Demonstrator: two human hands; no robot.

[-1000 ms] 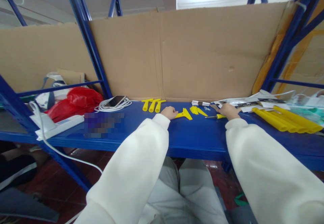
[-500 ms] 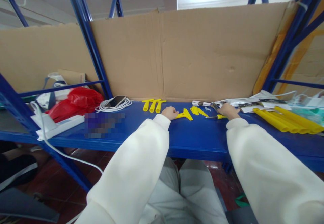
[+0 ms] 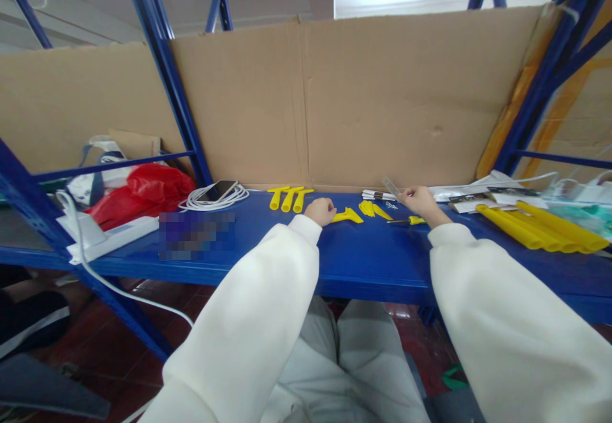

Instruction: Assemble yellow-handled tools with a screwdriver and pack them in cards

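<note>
My left hand (image 3: 320, 211) is closed around the handle end of a yellow T-shaped plastic piece (image 3: 350, 216), its wide head pointing right above the blue shelf. Between the fingers of my right hand (image 3: 421, 200) is a thin, see-through flat strip (image 3: 391, 186), tilted up to the left. Just below that hand lies a screwdriver (image 3: 411, 221) with a yellow handle. Small flat yellow pieces (image 3: 374, 209) lie between my hands, with tiny metal parts (image 3: 391, 205) beside them. Behind these is a stack of white strips with black bands (image 3: 379, 195).
Three yellow T-shaped pieces (image 3: 287, 200) stand left of my hands. Several yellow tubes (image 3: 540, 228) and flat packets (image 3: 471, 202) lie right. A phone (image 3: 220, 190) rests on a coiled white cable (image 3: 194, 202). A cardboard panel (image 3: 382, 104) closes the back.
My right hand has lifted slightly and shifted left, bringing the strip up off the packets' side. The yellow piece in my left hand has turned a little; that hand stays in place.
</note>
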